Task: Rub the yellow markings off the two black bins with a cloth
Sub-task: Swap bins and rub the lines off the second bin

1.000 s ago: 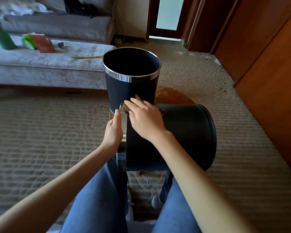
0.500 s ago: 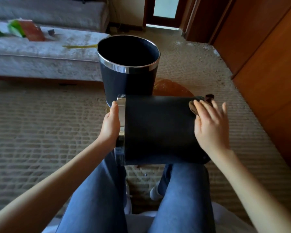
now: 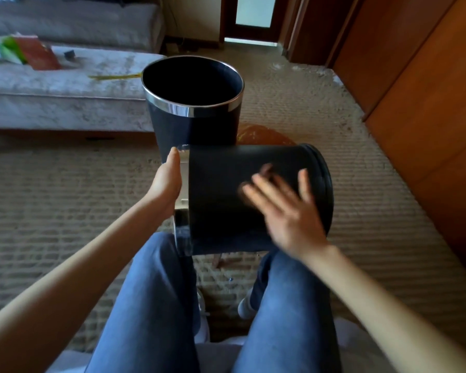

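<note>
Change: right hand had slid back from the base end to the middle of the lying bin; motion-blurred.
Head view, right hand: fingers straight and spread, flat on the bin's wall, grasping nothing visible; brown smear at the fingertips, unidentifiable.
Left hand: released, flat against the silver rim.
Lying bin: sideways across the knees, mouth leftward.
Upright bin: on the carpet, just behind.
</note>
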Tool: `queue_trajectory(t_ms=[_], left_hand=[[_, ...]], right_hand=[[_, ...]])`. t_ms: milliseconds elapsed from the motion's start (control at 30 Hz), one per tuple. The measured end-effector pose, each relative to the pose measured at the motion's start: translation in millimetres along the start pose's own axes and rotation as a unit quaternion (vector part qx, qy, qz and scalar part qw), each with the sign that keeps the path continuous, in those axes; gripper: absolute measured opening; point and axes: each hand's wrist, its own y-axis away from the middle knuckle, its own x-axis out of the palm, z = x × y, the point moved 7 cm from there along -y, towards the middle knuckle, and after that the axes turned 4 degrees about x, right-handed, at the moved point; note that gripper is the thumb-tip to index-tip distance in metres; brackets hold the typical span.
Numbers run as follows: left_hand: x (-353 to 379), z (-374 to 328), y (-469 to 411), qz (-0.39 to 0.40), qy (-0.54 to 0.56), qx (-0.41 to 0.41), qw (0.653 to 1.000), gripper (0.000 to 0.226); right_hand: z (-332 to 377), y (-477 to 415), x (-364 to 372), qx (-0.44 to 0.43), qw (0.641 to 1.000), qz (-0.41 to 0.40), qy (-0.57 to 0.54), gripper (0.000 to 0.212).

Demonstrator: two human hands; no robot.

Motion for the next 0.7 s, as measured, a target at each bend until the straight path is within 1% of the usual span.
queue_trajectory(t_ms=[67, 133, 200, 233, 267, 300, 367, 433, 467, 500, 533, 567, 600, 633, 667, 700], left_hand=[[0, 1, 1, 0.007, 0.000, -0.002, 1.000, 0.084], [-1, 1, 3, 0.014, 0.009, -0.003, 1.000, 0.096], [-4, 6, -4, 0.011, 0.024, -0.010, 1.000, 0.110], [-7, 10, -10, 0.010, 0.026, -0.014, 1.000, 0.110], [-8, 10, -13, 0.010, 0.028, -0.016, 0.999, 0.110], [-7, 10, -19, 0.011, 0.033, -0.021, 0.999, 0.110], [-4, 5, -19, 0.011, 0.035, -0.025, 0.999, 0.106], [-2, -1, -15, 0.002, 0.020, -0.022, 1.000, 0.088], [-1, -3, -15, -0.001, 0.008, -0.015, 1.000, 0.079], [-1, -6, -14, -0.001, -0.006, -0.008, 1.000, 0.071], [-2, -8, -9, 0.001, -0.020, -0.003, 1.000, 0.069], [-5, -9, -2, 0.010, -0.040, 0.009, 0.999, 0.068], [-7, -11, 11, 0.022, -0.061, 0.040, 0.997, 0.063], [-9, -8, 26, 0.035, -0.082, 0.084, 0.993, 0.054], [-11, -3, 45, 0.036, -0.092, 0.132, 0.986, 0.045], [-13, 4, 62, 0.024, -0.093, 0.170, 0.981, 0.041]], right_hand=[[-57, 9, -11, 0.085, 0.996, 0.012, 0.013, 0.053], [-83, 16, -15, 0.133, 0.991, 0.018, 0.015, 0.051], [-76, 12, -12, 0.184, 0.983, -0.013, -0.013, 0.050], [-60, 7, -9, 0.196, 0.980, -0.036, -0.026, 0.051], [-36, 0, -4, 0.188, 0.980, -0.053, -0.039, 0.051], [-6, -8, 3, 0.160, 0.984, -0.063, -0.053, 0.052], [58, -17, 14, 0.068, 0.992, -0.059, -0.084, 0.049], [99, -13, 24, -0.039, 0.995, -0.031, -0.091, 0.046], [104, -6, 27, -0.101, 0.992, -0.013, -0.073, 0.045], [95, 1, 26, -0.150, 0.988, 0.003, -0.042, 0.051], [75, 8, 25, -0.168, 0.986, 0.008, -0.010, 0.058], [47, 15, 21, -0.146, 0.989, 0.004, 0.005, 0.060], [12, 22, 13, -0.087, 0.996, -0.010, 0.003, 0.058], [-25, 31, 3, -0.011, 0.999, -0.028, -0.010, 0.057], [-58, 40, -7, 0.058, 0.997, -0.040, -0.024, 0.056], [-81, 49, -14, 0.108, 0.992, -0.042, -0.041, 0.053]])
